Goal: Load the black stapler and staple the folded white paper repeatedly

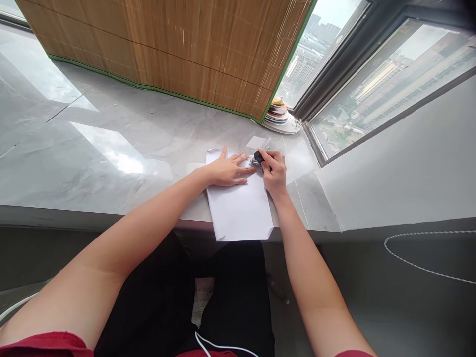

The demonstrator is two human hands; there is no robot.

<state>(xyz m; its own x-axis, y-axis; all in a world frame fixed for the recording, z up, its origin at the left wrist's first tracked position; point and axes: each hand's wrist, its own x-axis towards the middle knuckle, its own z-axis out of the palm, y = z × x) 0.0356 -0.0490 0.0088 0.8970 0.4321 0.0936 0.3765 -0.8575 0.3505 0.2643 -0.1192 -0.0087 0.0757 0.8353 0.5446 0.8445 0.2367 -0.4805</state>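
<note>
A white sheet of paper (pixel 240 208) lies on the grey marble sill (pixel 111 148), its near end hanging over the front edge. My left hand (pixel 226 171) lies flat on the far part of the paper, fingers spread. My right hand (pixel 273 171) is closed around a small black and metal object (pixel 256 158), possibly a stapler or clip, at the paper's far right corner. The tool touches the paper's edge right beside my left fingertips.
A bamboo blind (pixel 178 49) with green edging leans at the back of the sill. A stack of plates (pixel 278 116) sits in the window corner. Windows (pixel 372 84) run along the right. A white cord (pixel 420 248) lies on the grey floor at right.
</note>
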